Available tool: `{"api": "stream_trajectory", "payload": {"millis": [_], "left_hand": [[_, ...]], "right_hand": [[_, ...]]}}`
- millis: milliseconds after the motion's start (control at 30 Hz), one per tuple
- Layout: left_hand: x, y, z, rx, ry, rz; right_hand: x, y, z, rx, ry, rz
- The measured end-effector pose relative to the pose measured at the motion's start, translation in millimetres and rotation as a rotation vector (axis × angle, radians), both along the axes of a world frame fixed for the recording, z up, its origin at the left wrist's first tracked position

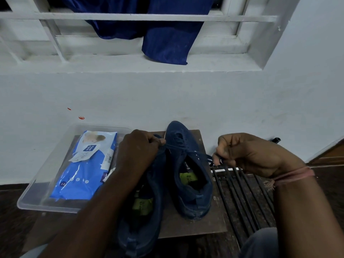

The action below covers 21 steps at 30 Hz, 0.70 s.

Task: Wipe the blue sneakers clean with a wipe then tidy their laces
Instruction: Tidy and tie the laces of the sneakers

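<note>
Apparently wiping done, lace stage: left hand (138, 146) and right hand (242, 153) each pinch lace end of right sneaker (188, 170) on board; left sneaker (141, 202) laces likely still pending.

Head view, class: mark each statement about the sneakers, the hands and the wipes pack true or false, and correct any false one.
1. The left hand pinches a lace of the right-side sneaker. True.
2. The wipes pack lies on the bare board. False: it lies in a clear tray.
3. The right hand is open and flat. False: its fingers are curled round the lace's other end.
4. The two sneakers stand side by side, toes toward the wall. True.
5. A hand holds a wipe against a sneaker. False: both hands are on the lace.
</note>
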<state>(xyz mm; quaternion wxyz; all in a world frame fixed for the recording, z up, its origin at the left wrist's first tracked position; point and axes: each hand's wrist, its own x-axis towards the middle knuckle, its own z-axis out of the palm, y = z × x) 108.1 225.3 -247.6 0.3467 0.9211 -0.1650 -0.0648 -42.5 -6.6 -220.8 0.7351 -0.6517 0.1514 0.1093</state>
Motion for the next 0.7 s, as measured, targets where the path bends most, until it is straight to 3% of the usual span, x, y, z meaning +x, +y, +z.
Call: {"api": "stream_trajectory", "payload": {"millis": [267,433,700], "left_hand": [[3,-1,-3,0.112,-0.114,-0.026],[17,6,0,0.03,0.061,-0.13],[20,30,14,0.035,0.11,-0.278]], "right_hand": [[5,4,-1,-0.126,0.244,0.085],[8,11,-8,-0.134,0.04,0.037],[32,45,-21,-0.793,-0.029,0.141]]}}
